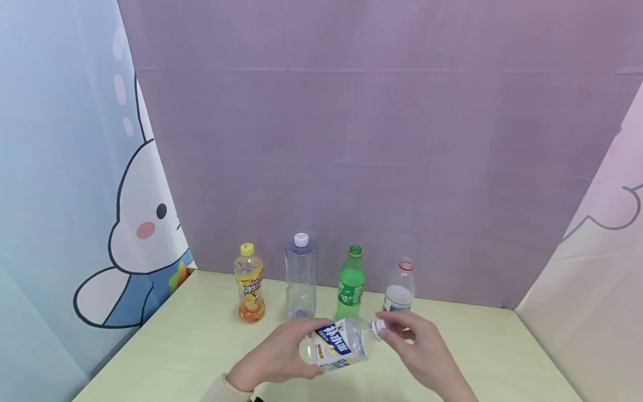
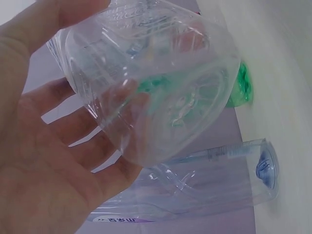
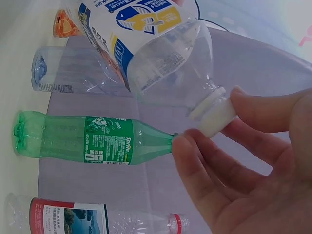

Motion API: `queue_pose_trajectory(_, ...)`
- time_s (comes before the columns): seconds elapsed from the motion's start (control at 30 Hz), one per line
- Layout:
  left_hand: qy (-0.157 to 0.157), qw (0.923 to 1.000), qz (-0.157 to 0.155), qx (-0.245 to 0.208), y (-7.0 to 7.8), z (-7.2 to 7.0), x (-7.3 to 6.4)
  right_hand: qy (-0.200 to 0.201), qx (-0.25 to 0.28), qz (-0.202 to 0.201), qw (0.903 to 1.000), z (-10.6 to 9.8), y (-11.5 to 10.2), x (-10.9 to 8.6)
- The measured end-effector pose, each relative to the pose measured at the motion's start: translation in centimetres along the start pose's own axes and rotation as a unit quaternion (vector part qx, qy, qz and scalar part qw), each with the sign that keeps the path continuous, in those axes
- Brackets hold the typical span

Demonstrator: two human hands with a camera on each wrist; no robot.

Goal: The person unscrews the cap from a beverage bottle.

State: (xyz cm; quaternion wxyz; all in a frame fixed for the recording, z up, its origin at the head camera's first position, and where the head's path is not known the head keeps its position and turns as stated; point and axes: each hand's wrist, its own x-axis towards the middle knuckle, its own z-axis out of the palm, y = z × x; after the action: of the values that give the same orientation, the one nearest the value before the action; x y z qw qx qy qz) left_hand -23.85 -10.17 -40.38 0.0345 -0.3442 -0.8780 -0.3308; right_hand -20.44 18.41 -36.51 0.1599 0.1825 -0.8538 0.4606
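A clear plastic bottle with a white, blue and yellow label is held on its side above the table. My left hand grips its body near the base, thumb on one side and fingers round the other. In the left wrist view the bottle's see-through base faces the camera. At the other end, my right hand pinches the white cap between thumb and fingers. The cap sits at the bottle's neck, with a white ring showing just below it.
Along the back of the table stand an orange drink bottle with a yellow cap, a tall clear bottle with a white cap, a green Sprite bottle and a clear bottle with a red neck ring. A purple curtain hangs behind.
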Motion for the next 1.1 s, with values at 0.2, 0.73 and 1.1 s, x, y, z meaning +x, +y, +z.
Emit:
queue_pose_trajectory(0.2, -0.004, 1.0, -0.005, 0.001, -0.11, -0.02, -0.01, -0.026, -0.014, -0.016, 0.9994, -0.37, 0.21, -0.04)
queue_pose_trajectory(0.73, 0.003, 1.0, -0.005, 0.005, -0.14, 0.06, -0.03, -0.002, -0.007, -0.094, 0.9956, 0.0, 0.37, -0.18)
queue_pose_trajectory(1.1, 0.003, 0.9999, 0.001, 0.01, -0.12, 0.23, -0.04, 0.051, -0.011, -0.099, 0.9938, 0.33, 0.39, -0.19)
